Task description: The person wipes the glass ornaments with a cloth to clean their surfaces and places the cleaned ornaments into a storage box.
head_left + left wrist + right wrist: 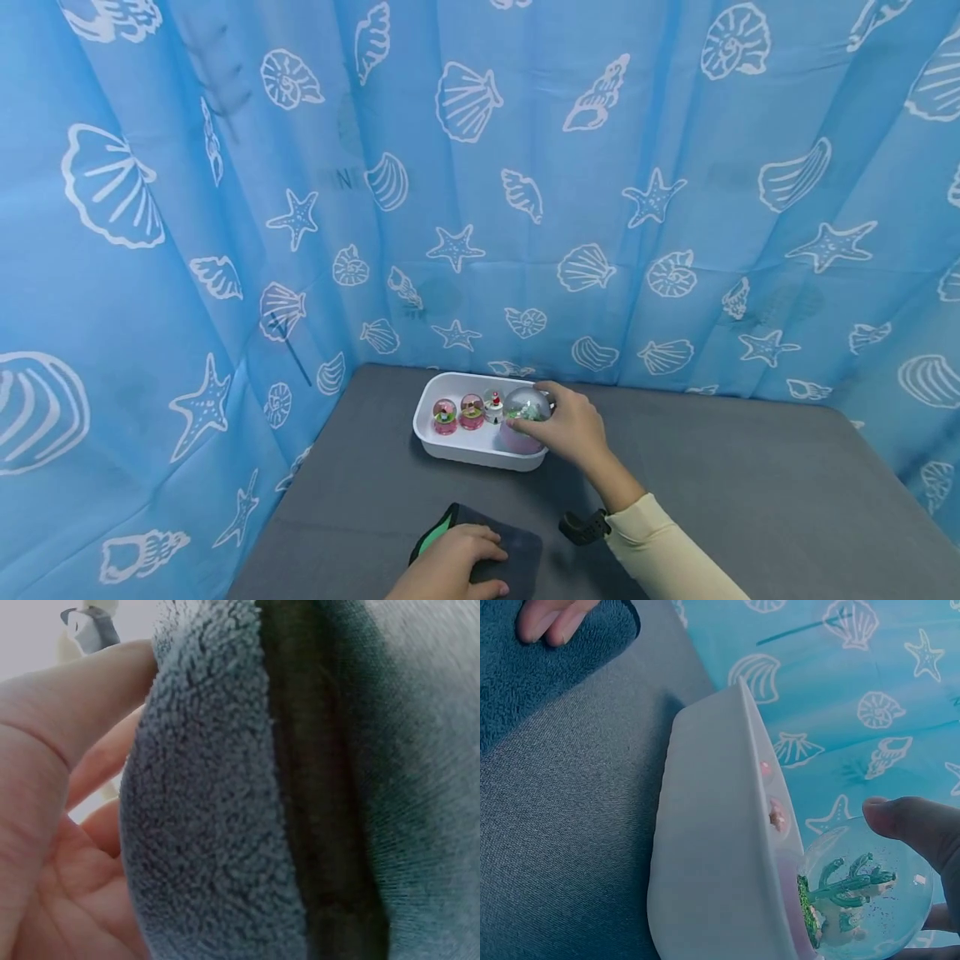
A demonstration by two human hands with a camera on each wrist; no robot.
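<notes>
My right hand (573,423) grips the clear dome of a large snow globe (528,404) at the right end of a white tray (480,455). Inside the dome, a green cactus figure (849,883) shows in the right wrist view; the globe's pink base sits behind the tray wall. My left hand (459,557) rests on a dark cloth (525,546), with its fingertips on the fuzzy face. Black edging and a green reverse side show at the cloth's raised left edge. Close up in the left wrist view, the cloth (210,795) covers part of the fingers.
In the tray stand two small pink snow globes (445,417) and a small white one (493,406) with a red figure. A black wristband (585,527) is on the right wrist. Behind the grey table (720,483) hangs a blue shell-print curtain (525,225).
</notes>
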